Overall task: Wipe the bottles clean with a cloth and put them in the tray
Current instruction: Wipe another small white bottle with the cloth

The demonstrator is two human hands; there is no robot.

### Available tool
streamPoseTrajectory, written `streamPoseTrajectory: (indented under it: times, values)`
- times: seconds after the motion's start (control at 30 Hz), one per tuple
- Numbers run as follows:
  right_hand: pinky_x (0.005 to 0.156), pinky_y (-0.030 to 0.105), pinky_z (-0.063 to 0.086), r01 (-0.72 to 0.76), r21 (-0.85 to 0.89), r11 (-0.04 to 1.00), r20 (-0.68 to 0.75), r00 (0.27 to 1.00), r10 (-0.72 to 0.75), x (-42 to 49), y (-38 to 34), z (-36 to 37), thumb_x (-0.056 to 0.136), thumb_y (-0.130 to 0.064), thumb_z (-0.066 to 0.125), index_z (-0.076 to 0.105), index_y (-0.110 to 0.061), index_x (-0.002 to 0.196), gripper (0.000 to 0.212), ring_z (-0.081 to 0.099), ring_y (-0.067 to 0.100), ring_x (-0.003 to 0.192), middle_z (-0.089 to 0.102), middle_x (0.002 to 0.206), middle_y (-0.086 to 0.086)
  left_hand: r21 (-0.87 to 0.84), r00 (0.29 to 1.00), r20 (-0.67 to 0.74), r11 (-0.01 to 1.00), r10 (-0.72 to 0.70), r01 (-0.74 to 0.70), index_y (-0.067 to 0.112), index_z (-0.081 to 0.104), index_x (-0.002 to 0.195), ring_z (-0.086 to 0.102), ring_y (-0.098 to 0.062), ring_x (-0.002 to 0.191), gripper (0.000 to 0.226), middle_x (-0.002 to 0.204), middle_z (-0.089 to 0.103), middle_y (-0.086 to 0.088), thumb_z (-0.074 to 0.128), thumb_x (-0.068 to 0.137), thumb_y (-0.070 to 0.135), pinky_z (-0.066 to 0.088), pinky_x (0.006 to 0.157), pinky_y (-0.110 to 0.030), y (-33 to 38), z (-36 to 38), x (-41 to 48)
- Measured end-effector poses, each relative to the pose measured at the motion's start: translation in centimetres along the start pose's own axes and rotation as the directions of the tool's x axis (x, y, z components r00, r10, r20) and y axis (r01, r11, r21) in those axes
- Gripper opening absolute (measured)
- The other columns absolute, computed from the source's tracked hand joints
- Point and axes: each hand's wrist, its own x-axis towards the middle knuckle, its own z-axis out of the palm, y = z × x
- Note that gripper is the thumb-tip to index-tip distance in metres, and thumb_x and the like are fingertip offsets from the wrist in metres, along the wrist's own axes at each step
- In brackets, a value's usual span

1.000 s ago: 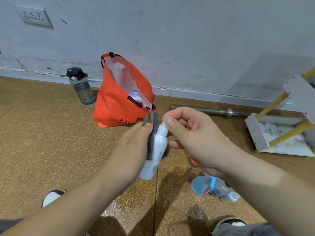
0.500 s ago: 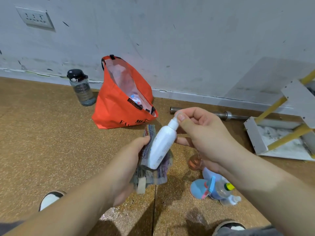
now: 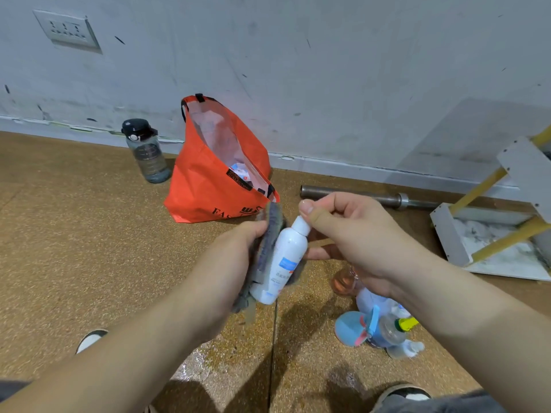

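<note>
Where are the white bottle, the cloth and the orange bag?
white bottle [image 3: 293, 244], head view, on its body above the blue label.
cloth [image 3: 268, 239], head view, on the grey fold beside the bottle.
orange bag [image 3: 202, 192], head view, on its front panel.

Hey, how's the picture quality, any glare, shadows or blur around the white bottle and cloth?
In the head view the white bottle is sharp, the cloth against it slightly smeared; the head view shows soft arm shadows on the floor and a glare patch near the bottom; the forearms look stretched toward its corners, wide-angle distortion.
</note>
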Motion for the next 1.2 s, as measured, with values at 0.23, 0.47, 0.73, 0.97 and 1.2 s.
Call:
streamPoseTrajectory:
  times: [0.23,0.47,0.73,0.97,1.2]
  values:
    - [0.047,0.023,0.053,-0.129,0.073,0.989,-0.046,0.990,0.133,-0.1,0.0,0.5,0.097,-0.027,0.072,0.069,0.004,0.105,0.032,0.068,0.013,0.063,0.074,0.080,0.011,0.792,0.675,0.447,0.091,0.587,-0.603,0.032,0.032,0.158,0.054,-0.012,0.123,0.054,0.138,0.051,0.012,0.038,0.106,0.044,0.048,0.101,-0.037,-1.2,1.5,-4.1]
    - [0.054,0.029,0.059,-0.026,0.129,0.991,-0.228,0.972,0.055,0.6,-0.2,-0.4,0.098,-0.025,0.070,0.064,-0.009,0.092,0.018,0.063,0.016,0.070,0.068,0.082,0.008,0.119,0.994,0.103,0.992,0.021,-0.034,0.018,0.075,0.095,0.070,-0.021,0.056,0.031,0.076,0.078,-0.010,0.051,0.105,0.033,0.050,0.058,-0.029,-0.3,2.0,-4.3]
    - [0.065,0.033,0.062,0.021,0.099,0.995,0.051,0.998,-0.026,0.2,-0.8,-1.0,0.099,-0.018,0.066,0.072,-0.009,0.110,0.016,0.069,0.019,0.079,0.071,0.094,0.008,0.049,0.971,0.079,0.974,-0.226,0.222,-0.001,0.068,0.088,0.049,-0.023,0.029,0.037,0.054,0.065,-0.017,0.051,0.101,0.030,0.042,0.034,-0.022,1.0,0.8,-2.9]
    - [0.074,0.038,0.063,0.144,-0.015,0.989,-0.021,0.989,-0.145,-0.2,0.4,0.0,0.098,-0.007,0.066,0.071,-0.014,0.090,0.012,0.069,0.020,0.086,0.072,0.094,0.005,-0.060,0.995,0.011,0.993,-0.103,0.104,0.008,0.070,0.115,0.071,-0.034,0.075,0.036,0.098,0.078,-0.024,0.047,0.106,0.035,0.058,0.060,-0.038,0.2,1.6,-4.1]
    - [0.070,0.029,0.063,0.104,0.016,0.994,-0.124,0.987,-0.101,-0.4,0.9,1.5,0.093,-0.018,0.075,0.068,-0.014,0.085,0.012,0.070,0.022,0.081,0.074,0.093,0.024,0.515,0.783,0.134,0.632,0.608,-0.579,0.042,0.061,0.123,0.064,-0.003,0.093,0.026,0.102,0.068,0.023,0.042,0.109,0.033,0.052,0.081,-0.035,-1.8,1.9,-4.9]
